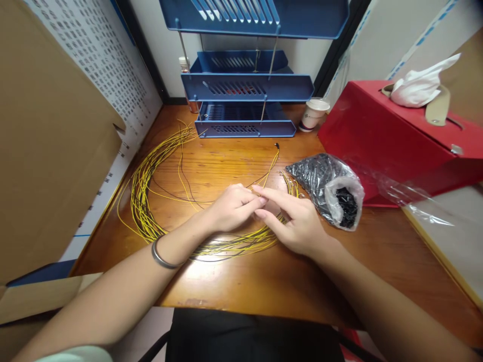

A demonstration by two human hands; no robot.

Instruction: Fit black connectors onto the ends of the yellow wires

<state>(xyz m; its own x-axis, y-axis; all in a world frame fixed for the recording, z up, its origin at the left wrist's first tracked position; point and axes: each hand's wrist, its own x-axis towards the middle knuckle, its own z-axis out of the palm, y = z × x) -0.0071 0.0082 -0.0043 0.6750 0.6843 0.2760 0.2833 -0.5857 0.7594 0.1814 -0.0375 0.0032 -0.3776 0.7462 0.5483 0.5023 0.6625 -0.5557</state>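
My left hand (236, 207) is closed in a pinch over the table, with thin yellow and dark wires (267, 176) running out from behind its fingers. My right hand (296, 216) meets it from the right, index finger and thumb curled about the left fingertips; anything small between them is hidden. One wire end beyond the hands carries a small black connector (277, 146). Under and around both hands lies a large loose coil of yellow and black wires (141, 201). Small metal-looking tips (291, 182) show on the wire ends right of my right fingers.
A clear plastic bag of small black parts (320, 178) lies open to the right. Behind it stand a red box (385, 146) with tissue on top and a paper cup (314, 114). Blue tiered trays (247, 129) stand at the back, cardboard (49, 151) at left.
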